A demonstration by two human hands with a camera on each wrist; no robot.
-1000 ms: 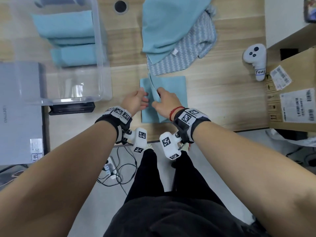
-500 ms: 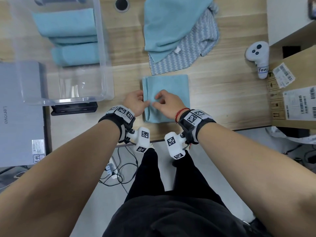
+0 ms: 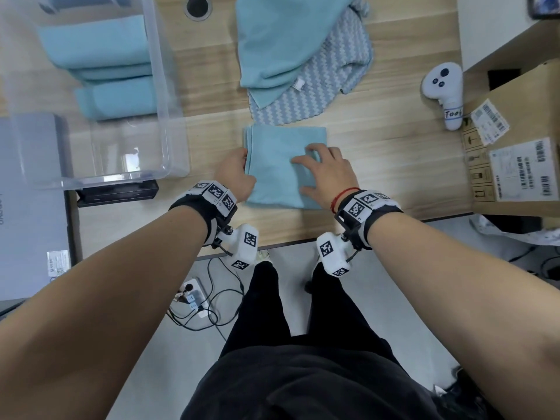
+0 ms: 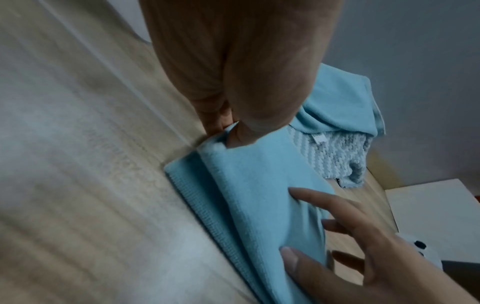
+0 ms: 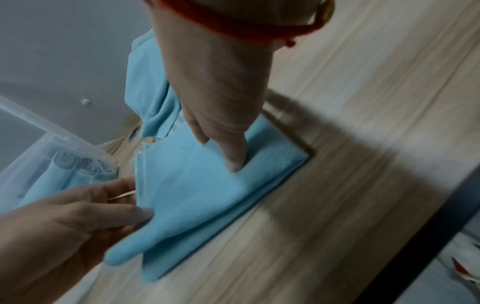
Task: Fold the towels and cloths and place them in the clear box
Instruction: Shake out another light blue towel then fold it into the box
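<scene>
small blue cloth [image 3: 281,165] folded flat on the desk just right of the clear box [image 3: 163,86], left hand [image 3: 235,174] pinching its left edge, right hand [image 3: 328,174] spread flat on top, pressing down

The right hand [image 3: 328,174] has slid right, flattening the folded cloth [image 3: 281,165].

Both bare forearms reach forward over the near edge of the tabletop, each wrist banded with a marker-covered strap. The left hand [image 3: 235,174] lies on its side — fingers tucked at the left edge of the folded blue cloth [image 3: 280,153], thumb on top, pinching it. The right hand [image 3: 328,174] rests palm-down with fingers spread and nearly straight, fingertips [image 5: 235,162] pressing the cloth's right part.
</scene>
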